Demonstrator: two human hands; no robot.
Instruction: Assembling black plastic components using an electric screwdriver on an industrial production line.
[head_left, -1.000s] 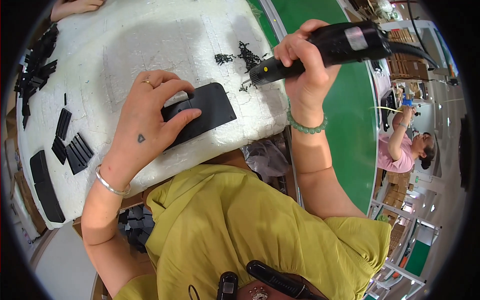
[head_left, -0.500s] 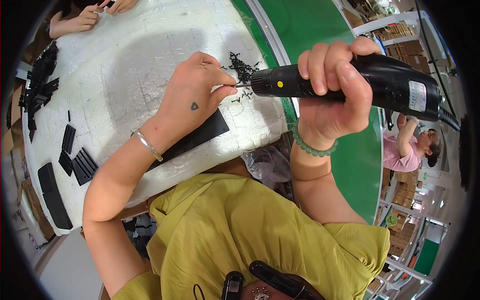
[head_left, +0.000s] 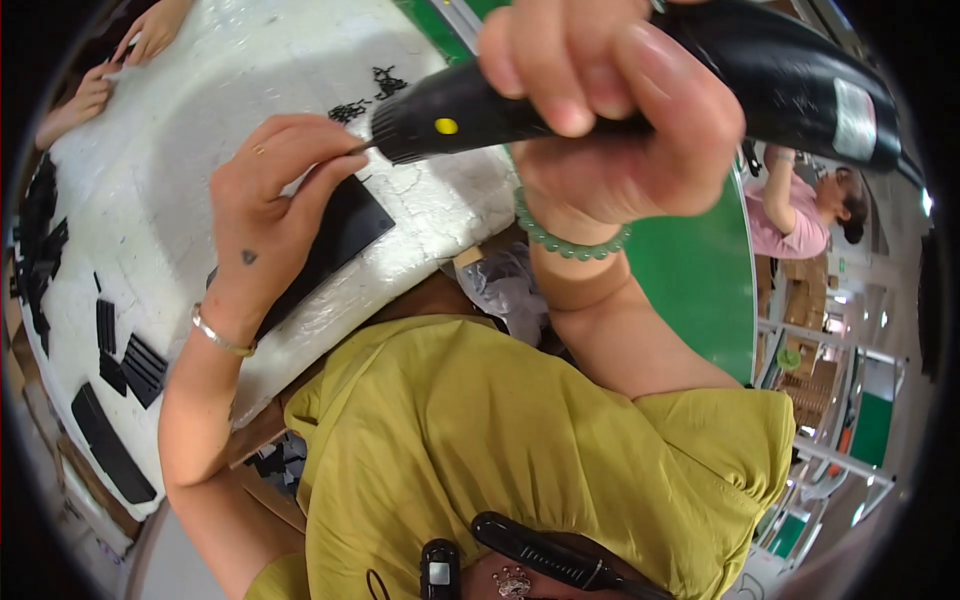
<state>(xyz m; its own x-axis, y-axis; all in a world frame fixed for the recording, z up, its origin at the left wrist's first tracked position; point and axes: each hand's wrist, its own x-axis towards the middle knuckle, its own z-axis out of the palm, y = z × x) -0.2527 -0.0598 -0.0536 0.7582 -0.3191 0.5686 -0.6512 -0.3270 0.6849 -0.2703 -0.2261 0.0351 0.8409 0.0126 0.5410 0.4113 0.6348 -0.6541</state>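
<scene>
My right hand (head_left: pixel 640 120) is wrapped round a black electric screwdriver (head_left: pixel 425 118), held almost level above the white-covered table (head_left: pixel 300 50). Its thin bit points left, to the pinched thumb and forefinger of my left hand (head_left: pixel 265 205). Whatever sits between those fingertips at the bit's end is too small to make out. Under my left hand and wrist lies a flat black panel (head_left: pixel 345 235), partly hidden by them. Small black screws (head_left: pixel 387 82) lie in two loose heaps beyond the screwdriver's nose.
Slotted black parts (head_left: pixel 143 370) and a long black piece (head_left: pixel 110 440) lie at the table's left, with more black parts (head_left: pixel 40 240) farther back. Another person's hands (head_left: pixel 150 35) are at the far left. A green surface (head_left: pixel 690 290) runs along the right; a person in pink (head_left: pixel 800 215) is beyond.
Both hands and the screwdriver have shifted left in the picture, and the screwdriver looks larger and nearer. The view itself has turned somewhat. The pinch at the bit's tip persists.
</scene>
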